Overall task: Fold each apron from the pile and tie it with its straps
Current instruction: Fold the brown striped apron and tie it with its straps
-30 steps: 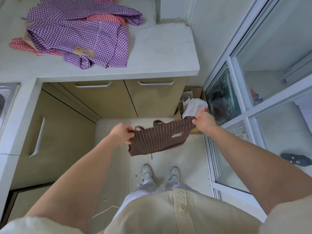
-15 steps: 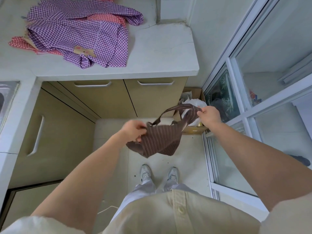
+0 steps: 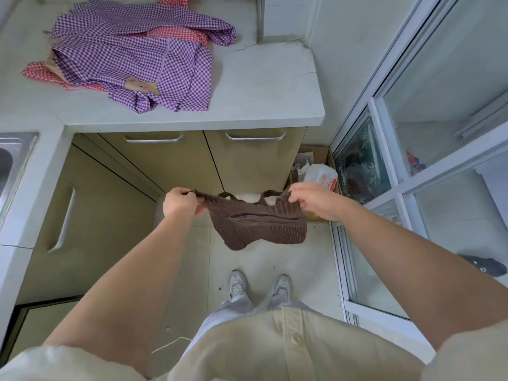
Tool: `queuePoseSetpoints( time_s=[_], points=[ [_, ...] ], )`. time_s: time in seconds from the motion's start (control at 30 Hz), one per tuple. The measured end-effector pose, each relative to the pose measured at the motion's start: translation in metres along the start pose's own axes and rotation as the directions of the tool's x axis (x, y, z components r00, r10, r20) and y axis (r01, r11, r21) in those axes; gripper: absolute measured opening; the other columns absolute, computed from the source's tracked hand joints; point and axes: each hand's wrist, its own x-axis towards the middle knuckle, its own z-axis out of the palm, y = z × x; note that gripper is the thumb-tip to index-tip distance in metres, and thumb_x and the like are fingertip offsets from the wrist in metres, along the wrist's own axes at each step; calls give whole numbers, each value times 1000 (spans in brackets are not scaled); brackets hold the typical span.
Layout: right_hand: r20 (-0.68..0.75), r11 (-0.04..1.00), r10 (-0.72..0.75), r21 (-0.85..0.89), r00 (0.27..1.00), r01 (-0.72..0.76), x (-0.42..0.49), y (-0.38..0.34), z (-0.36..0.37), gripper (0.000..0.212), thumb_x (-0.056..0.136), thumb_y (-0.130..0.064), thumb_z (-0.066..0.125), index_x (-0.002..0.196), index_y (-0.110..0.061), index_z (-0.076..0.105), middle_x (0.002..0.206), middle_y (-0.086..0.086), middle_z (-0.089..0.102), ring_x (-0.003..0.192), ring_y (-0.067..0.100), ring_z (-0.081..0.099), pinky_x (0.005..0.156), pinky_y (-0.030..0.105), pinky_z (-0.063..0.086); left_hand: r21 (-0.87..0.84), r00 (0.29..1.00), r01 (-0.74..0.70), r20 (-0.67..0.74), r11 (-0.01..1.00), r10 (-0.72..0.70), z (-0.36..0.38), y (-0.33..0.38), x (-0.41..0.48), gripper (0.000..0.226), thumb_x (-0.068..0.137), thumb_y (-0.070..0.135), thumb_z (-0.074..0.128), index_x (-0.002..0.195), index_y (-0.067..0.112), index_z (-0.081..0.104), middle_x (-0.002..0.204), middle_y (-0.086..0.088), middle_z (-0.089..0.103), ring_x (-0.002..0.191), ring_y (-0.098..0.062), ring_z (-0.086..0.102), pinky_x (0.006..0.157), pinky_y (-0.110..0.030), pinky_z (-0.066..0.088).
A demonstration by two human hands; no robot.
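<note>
We held the apron (image 3: 255, 226) above the floor (image 3: 275, 259), before the cabinets (image 3: 247, 163); the pile (image 3: 132, 59) lay on the counter (image 3: 261, 86) behind.

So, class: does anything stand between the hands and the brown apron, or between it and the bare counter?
Nothing visible. The left hand and right hand pinch the apron by its top edge in mid-air. Only open air lies between it and the bare counter; the pile sits further left.

Pale countertop (image 3: 261, 86), beige cabinets (image 3: 170, 163), tiled floor (image 3: 288, 259), white-framed glass panels (image 3: 390, 149)
</note>
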Motion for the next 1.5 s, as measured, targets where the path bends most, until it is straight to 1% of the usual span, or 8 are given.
queuePoseSetpoints(
  time_s=[0.17,0.33,0.53,0.67,1.17,1.3,1.43,1.5],
  points=[
    [490,948,303,-241,817,-207,-13,-5,20,15,95,0,53,103,-10,62,94,5,70,88,16,66,87,27,53,-31,999,-15,50,999,16,-1,3,-10,26,85,30,55,83,7,68,75,-6,74,66,-26,73,78,-38,60],
    [672,877,465,-437,576,-198,-10,-20,41,19,96,1,51,99,-10,66,89,6,72,81,16,69,80,30,57,402,845,-511,395,760,359,24,21,-37,9,82,8,69,87,14,64,83,-3,69,68,-16,66,63,-26,55],
    [112,948,-43,-309,993,76,0,-20,30,13,96,-8,55,95,-16,65,95,5,71,90,17,68,83,31,52,386,713,-684,537,620,452,49,34,-54,36,84,6,69,113,8,47,81,-4,59,81,-26,55,68,-33,43],
    [14,985,-167,-42,986,168,-3,-14,17,9,94,-4,60,97,-13,59,95,9,74,84,14,70,81,28,52,341,717,-660,550,669,427,54,35,-52,41,84,9,71,117,11,45,101,-10,67,93,-26,60,79,-33,46],
    [-239,942,-291,-241,926,234,1,-32,20,7,95,-17,62,100,-13,65,91,4,75,87,22,72,86,41,55,420,760,-628,515,655,398,46,51,-59,28,85,13,66,110,16,56,100,0,65,88,-22,62,79,-36,55],
    [-430,907,-420,-227,800,354,1,-45,12,12,95,-16,62,106,-11,65,97,2,74,88,11,69,80,22,52,345,874,-485,183,803,449,31,59,-52,9,88,19,64,96,20,66,96,-1,68,84,-21,63,76,-33,55],
    [-523,847,-531,-347,667,402,5,-50,20,15,96,-17,61,107,-9,65,95,2,72,85,12,66,77,23,50,235,723,-659,-67,715,688,31,69,-62,15,85,11,60,91,22,69,86,-2,63,76,-19,57,67,-31,49],
    [-377,812,-466,-542,800,218,6,-42,17,18,94,-20,62,100,-3,66,89,8,70,81,19,64,78,34,53,394,768,-618,120,680,629,31,60,-59,18,86,9,60,90,21,72,86,-1,66,77,-21,60,69,-30,51]
  ],
)
